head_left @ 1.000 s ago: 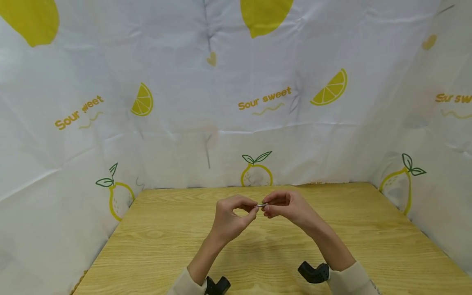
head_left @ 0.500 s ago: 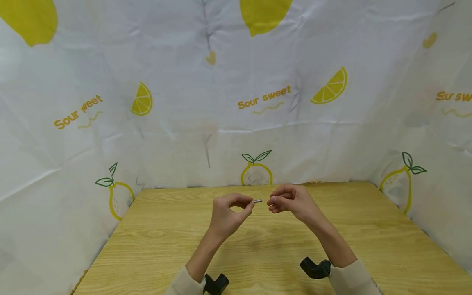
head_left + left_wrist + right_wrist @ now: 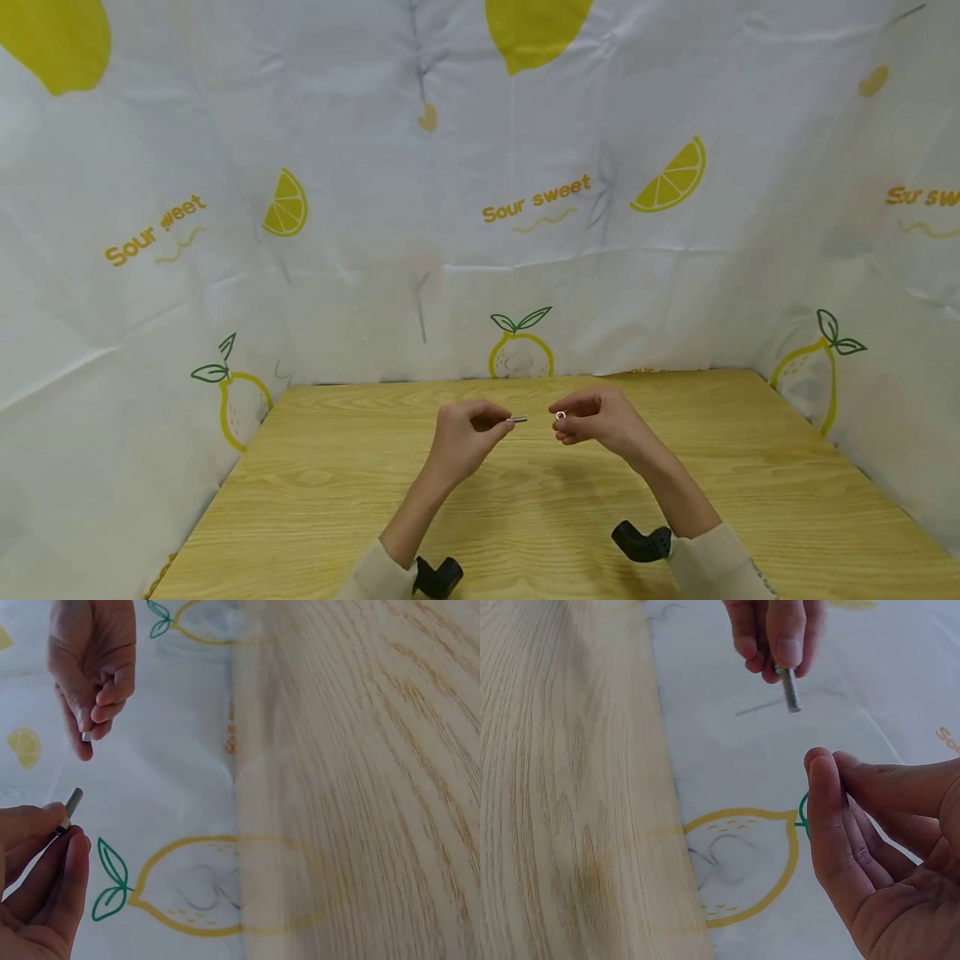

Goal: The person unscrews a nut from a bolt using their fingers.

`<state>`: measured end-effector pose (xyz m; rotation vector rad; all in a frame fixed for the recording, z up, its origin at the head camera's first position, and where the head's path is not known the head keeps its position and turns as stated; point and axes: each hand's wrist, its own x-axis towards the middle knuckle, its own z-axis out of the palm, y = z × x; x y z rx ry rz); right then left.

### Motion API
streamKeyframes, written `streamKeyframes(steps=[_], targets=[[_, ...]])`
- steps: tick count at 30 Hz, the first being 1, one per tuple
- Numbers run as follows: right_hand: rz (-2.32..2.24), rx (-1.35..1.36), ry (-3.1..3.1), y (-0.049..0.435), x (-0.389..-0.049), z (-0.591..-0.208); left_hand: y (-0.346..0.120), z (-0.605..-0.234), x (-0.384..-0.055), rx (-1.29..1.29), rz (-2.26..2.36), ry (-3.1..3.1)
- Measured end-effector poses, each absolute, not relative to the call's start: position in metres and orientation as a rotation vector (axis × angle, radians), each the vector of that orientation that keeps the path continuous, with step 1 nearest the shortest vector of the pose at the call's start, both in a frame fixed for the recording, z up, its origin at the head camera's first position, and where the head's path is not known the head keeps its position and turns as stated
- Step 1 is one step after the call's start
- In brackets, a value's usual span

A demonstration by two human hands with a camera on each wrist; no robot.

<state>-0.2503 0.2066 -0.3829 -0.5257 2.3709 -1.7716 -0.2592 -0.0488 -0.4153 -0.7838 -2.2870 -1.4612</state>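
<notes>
My left hand (image 3: pixel 463 435) pinches a small silver bolt (image 3: pixel 519 419) between thumb and fingers, its shank pointing toward the other hand. Threads show on the bolt (image 3: pixel 792 691) in the right wrist view; the fingers cover its head end. Across a short gap, my right hand (image 3: pixel 609 423) holds a small shiny nut (image 3: pixel 560 415) by the thumb and fingertips, its hole showing in the head view. Only a sliver of the nut (image 3: pixel 86 736) appears in the left wrist view. In the right wrist view, the fingertips hide it. Bolt and nut are apart, both held above the table.
The wood-grain table (image 3: pixel 337 517) lies beneath both hands. A white cloth (image 3: pixel 360 317) printed with lemons stands behind it and along both sides. Black wrist devices (image 3: pixel 641 542) sit by the sleeve cuffs.
A second ago the bolt's end met the right fingers. The right hand has since drawn away to the right, and the nut now shows in its fingertips. The left hand keeps hold of the bolt.
</notes>
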Motion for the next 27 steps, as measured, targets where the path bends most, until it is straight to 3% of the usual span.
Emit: streamKeyframes(steps=[13,27], targets=[[-1.662,-0.42,2.589,0.207,-0.253,-0.394,-0.043,-0.445,-0.295,-0.892,-1.14,-2.744],[-1.629,-0.321,2.582,0.205,-0.258,-0.403,-0.049,-0.465,-0.306,-0.986,-0.827,-2.814]])
